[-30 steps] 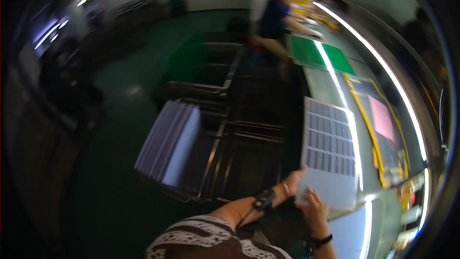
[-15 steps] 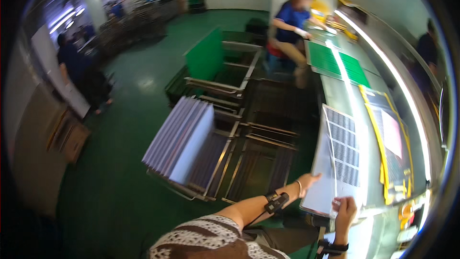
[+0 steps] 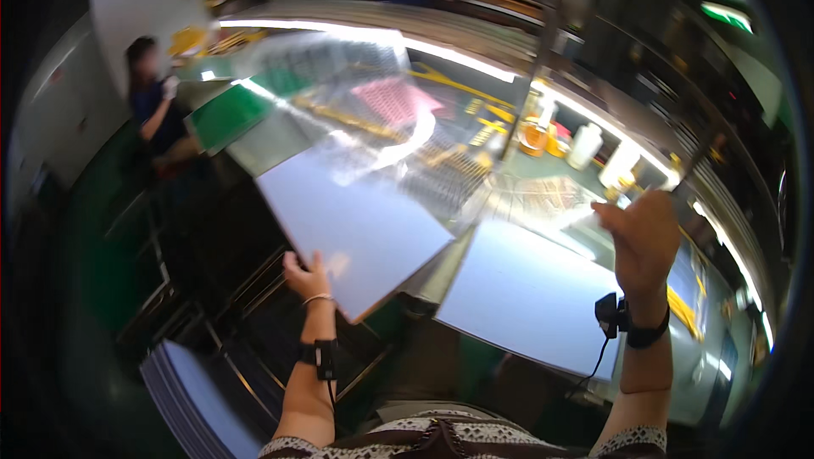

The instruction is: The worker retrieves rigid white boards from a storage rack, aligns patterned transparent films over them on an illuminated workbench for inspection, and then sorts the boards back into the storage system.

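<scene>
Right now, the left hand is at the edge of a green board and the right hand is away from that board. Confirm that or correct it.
The colour is wrong: the head view shows the left hand at the edge of a pale blue board; the right hand is indeed away from it.

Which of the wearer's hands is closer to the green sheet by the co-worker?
Left. The left hand is at the edge of a pale blue board, with the green sheet beyond it; the right hand is raised over to the right, farther away.
</scene>
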Demonstrator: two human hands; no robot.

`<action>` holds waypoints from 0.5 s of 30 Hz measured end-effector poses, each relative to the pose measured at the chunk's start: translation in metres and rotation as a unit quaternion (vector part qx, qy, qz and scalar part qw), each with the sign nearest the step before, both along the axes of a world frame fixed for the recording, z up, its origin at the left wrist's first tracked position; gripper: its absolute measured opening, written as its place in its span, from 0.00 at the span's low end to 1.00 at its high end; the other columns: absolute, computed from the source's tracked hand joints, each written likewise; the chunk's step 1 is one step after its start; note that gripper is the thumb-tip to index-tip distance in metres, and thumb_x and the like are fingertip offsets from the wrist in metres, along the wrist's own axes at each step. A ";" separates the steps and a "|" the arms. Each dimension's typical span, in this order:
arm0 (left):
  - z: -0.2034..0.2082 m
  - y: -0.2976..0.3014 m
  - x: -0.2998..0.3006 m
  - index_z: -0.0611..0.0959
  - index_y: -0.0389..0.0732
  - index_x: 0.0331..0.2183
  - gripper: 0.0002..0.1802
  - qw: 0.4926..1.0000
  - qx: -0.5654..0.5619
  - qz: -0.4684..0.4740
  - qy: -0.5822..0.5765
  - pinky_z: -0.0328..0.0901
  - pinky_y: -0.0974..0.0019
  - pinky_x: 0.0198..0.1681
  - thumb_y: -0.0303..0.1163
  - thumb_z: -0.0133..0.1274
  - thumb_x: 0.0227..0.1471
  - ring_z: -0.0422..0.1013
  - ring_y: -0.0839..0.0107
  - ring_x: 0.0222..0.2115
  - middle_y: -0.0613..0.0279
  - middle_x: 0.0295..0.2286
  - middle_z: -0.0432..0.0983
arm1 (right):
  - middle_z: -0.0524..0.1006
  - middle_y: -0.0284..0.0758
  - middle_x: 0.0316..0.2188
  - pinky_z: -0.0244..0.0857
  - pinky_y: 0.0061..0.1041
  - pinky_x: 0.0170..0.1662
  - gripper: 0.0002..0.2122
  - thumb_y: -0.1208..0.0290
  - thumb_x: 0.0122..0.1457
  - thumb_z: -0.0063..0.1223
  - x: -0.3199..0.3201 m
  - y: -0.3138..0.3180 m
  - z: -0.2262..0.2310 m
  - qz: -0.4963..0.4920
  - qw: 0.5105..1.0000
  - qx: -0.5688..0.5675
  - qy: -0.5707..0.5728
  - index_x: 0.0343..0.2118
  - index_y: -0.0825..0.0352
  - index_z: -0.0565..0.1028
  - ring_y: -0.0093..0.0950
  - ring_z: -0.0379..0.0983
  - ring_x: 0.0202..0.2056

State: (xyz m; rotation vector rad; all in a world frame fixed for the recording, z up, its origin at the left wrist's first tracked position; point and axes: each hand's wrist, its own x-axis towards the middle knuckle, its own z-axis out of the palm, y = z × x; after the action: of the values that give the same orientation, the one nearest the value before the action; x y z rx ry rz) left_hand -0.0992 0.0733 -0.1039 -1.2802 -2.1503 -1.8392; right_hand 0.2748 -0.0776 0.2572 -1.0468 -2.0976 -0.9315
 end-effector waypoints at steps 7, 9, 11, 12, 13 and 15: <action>0.128 -0.027 0.074 0.65 0.32 0.49 0.48 0.378 -0.187 -0.559 -0.714 0.66 0.51 0.44 0.69 0.32 0.47 0.66 0.47 0.44 0.45 0.47 0.64 | 0.79 0.35 0.32 0.68 0.24 0.33 0.09 0.78 0.50 0.52 0.086 -0.121 -0.108 -0.075 0.868 -0.288 0.398 0.36 0.68 0.76 0.26 0.74 0.31; 0.116 -0.009 0.077 0.66 0.34 0.50 0.46 0.425 -0.251 -0.599 -0.631 0.68 0.48 0.41 0.68 0.34 0.47 0.68 0.47 0.41 0.44 0.44 0.68 | 0.78 0.36 0.32 0.68 0.22 0.32 0.11 0.78 0.53 0.49 0.104 -0.154 -0.160 -0.116 0.773 -0.339 0.524 0.40 0.69 0.74 0.24 0.75 0.30; 0.098 -0.006 0.100 0.71 0.36 0.44 0.32 0.533 -0.345 -0.574 -0.517 0.70 0.55 0.32 0.56 0.38 0.53 0.72 0.55 0.33 0.50 0.40 0.71 | 0.78 0.38 0.31 0.69 0.21 0.31 0.12 0.78 0.54 0.47 0.112 -0.193 -0.214 -0.168 0.707 -0.343 0.595 0.42 0.70 0.73 0.23 0.75 0.29; 0.079 -0.002 0.105 0.73 0.36 0.42 0.25 0.570 -0.368 -0.586 -0.444 0.71 0.60 0.28 0.49 0.42 0.55 0.73 0.59 0.30 0.51 0.38 0.73 | 0.78 0.40 0.29 0.69 0.20 0.29 0.11 0.78 0.54 0.47 0.112 -0.209 -0.236 -0.173 0.630 -0.350 0.671 0.41 0.72 0.72 0.24 0.75 0.27; 0.069 0.002 0.110 0.73 0.36 0.42 0.25 0.557 -0.382 -0.595 -0.436 0.71 0.60 0.28 0.49 0.42 0.55 0.73 0.59 0.30 0.51 0.38 0.73 | 0.77 0.42 0.27 0.69 0.19 0.27 0.10 0.78 0.55 0.46 0.112 -0.223 -0.253 -0.173 0.544 -0.352 0.741 0.40 0.74 0.71 0.24 0.75 0.25; 0.059 0.010 0.121 0.75 0.36 0.38 0.13 0.658 -0.399 -0.598 -0.224 0.69 0.68 0.22 0.34 0.46 0.55 0.74 0.67 0.26 0.55 0.31 0.76 | 0.77 0.42 0.26 0.69 0.19 0.26 0.08 0.79 0.55 0.46 0.116 -0.243 -0.271 -0.197 0.521 -0.333 0.761 0.37 0.75 0.71 0.25 0.75 0.24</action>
State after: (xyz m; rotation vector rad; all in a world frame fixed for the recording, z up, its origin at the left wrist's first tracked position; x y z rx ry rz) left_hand 0.0216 0.0833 -0.0450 -3.4229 -2.7515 -1.3249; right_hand 0.3906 -0.3203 -0.0142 -1.7227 -0.5189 0.7565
